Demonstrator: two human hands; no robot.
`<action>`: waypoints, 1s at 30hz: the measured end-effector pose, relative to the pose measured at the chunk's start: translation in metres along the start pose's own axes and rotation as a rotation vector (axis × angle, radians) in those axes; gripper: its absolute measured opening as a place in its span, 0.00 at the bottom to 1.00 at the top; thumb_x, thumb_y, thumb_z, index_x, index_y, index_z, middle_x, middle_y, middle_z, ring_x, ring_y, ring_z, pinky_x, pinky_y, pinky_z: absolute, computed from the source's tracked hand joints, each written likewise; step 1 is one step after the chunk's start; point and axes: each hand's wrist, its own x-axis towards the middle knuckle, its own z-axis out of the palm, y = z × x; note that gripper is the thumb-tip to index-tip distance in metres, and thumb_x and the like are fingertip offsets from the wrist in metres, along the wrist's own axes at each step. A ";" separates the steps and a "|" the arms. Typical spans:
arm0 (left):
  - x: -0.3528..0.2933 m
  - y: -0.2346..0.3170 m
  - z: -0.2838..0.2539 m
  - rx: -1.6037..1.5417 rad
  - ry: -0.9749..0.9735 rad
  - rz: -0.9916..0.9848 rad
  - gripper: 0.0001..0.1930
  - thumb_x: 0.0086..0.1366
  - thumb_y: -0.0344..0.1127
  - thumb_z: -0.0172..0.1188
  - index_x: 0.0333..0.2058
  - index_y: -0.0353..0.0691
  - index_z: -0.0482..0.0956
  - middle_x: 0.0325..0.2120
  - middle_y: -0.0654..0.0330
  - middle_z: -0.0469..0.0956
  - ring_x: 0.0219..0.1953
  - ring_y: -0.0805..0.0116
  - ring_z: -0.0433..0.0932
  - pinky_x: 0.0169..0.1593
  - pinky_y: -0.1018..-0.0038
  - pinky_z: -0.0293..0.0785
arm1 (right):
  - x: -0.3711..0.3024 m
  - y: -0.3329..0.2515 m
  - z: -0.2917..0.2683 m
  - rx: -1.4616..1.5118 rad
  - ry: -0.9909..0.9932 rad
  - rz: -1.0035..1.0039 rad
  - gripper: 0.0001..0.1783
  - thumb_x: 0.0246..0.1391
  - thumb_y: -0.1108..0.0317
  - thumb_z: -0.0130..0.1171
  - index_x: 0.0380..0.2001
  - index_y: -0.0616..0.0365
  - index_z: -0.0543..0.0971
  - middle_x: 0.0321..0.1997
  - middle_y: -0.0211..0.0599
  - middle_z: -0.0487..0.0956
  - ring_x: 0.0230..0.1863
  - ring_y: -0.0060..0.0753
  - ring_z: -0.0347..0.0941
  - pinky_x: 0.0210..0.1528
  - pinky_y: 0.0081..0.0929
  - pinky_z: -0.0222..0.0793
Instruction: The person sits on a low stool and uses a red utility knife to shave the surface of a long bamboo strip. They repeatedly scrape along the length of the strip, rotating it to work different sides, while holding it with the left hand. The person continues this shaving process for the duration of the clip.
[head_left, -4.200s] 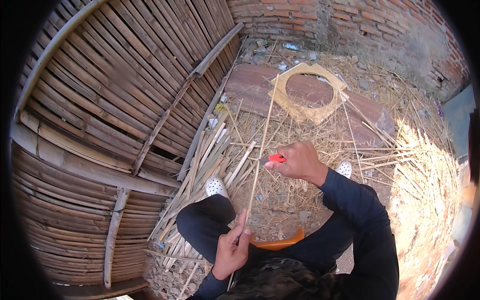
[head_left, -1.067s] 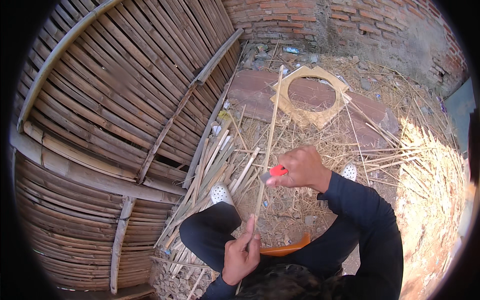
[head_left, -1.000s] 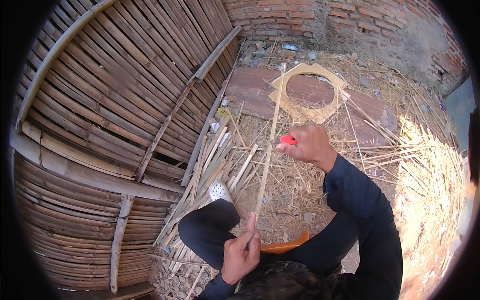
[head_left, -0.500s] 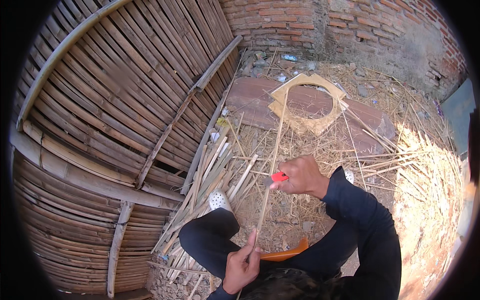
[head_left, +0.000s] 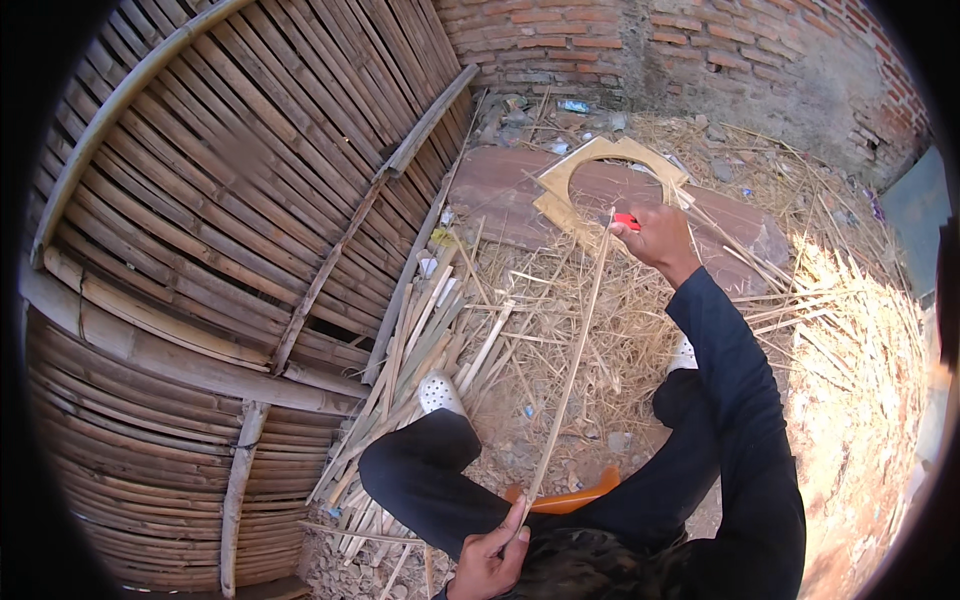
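Observation:
Near the lower edge, my left hand [head_left: 490,560] pinches the near end of a long, thin bamboo strip [head_left: 572,375] between thumb and fingers. The strip slants up and away to my right hand [head_left: 662,245], stretched out in front. That hand is closed around a small knife with a red handle [head_left: 627,220]. Its blade is small and hard to make out, at the strip's far end. Just beyond the right hand lies a pale wooden board with a large round hole [head_left: 557,208], partly covered by the hand.
A brown slab [head_left: 500,205] lies under the holed board. Several split bamboo strips [head_left: 415,340] are piled at the left, beside a bamboo-slat wall [head_left: 230,200]. Shavings [head_left: 640,340] litter the ground. An orange curved piece [head_left: 575,502] sits between my legs. A brick wall [head_left: 570,45] stands behind.
My right hand has moved away from me along the strip with the red-handled knife, up to the holed board. My left hand has shifted slightly nearer to me, still pinching the strip.

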 end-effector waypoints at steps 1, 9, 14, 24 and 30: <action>-0.001 0.002 -0.001 -0.001 0.000 -0.016 0.19 0.67 0.31 0.52 0.55 0.31 0.70 0.20 0.55 0.67 0.22 0.80 0.63 0.24 0.78 0.63 | 0.000 0.001 -0.001 -0.011 0.004 -0.013 0.40 0.51 0.27 0.44 0.13 0.55 0.75 0.11 0.42 0.71 0.17 0.48 0.72 0.19 0.43 0.63; -0.052 -0.033 0.002 -0.094 0.024 -0.193 0.20 0.68 0.33 0.53 0.57 0.35 0.70 0.24 0.67 0.73 0.22 0.80 0.65 0.24 0.79 0.64 | -0.018 0.109 0.006 -0.249 -0.127 0.637 0.47 0.58 0.29 0.31 0.17 0.65 0.78 0.16 0.53 0.75 0.24 0.57 0.75 0.27 0.49 0.67; -0.006 -0.030 -0.013 -0.423 0.135 -0.347 0.22 0.68 0.29 0.51 0.61 0.37 0.65 0.16 0.70 0.66 0.16 0.85 0.60 0.22 0.83 0.60 | -0.025 0.065 -0.009 -0.088 -0.212 0.531 0.45 0.58 0.29 0.32 0.15 0.62 0.76 0.14 0.51 0.73 0.22 0.56 0.73 0.26 0.48 0.65; 0.057 -0.004 -0.011 -0.936 -0.031 -0.257 0.24 0.71 0.28 0.43 0.65 0.39 0.57 0.09 0.70 0.56 0.09 0.80 0.50 0.19 0.82 0.53 | -0.071 -0.144 -0.036 0.357 -0.375 -0.333 0.36 0.47 0.28 0.51 0.14 0.53 0.76 0.10 0.39 0.71 0.12 0.43 0.70 0.16 0.39 0.63; 0.057 0.002 -0.007 -0.847 -0.011 -0.245 0.24 0.70 0.27 0.44 0.64 0.39 0.57 0.11 0.70 0.58 0.13 0.82 0.54 0.20 0.82 0.54 | -0.056 -0.132 -0.025 0.332 -0.306 -0.249 0.36 0.45 0.29 0.55 0.10 0.52 0.72 0.08 0.36 0.69 0.11 0.41 0.70 0.14 0.35 0.63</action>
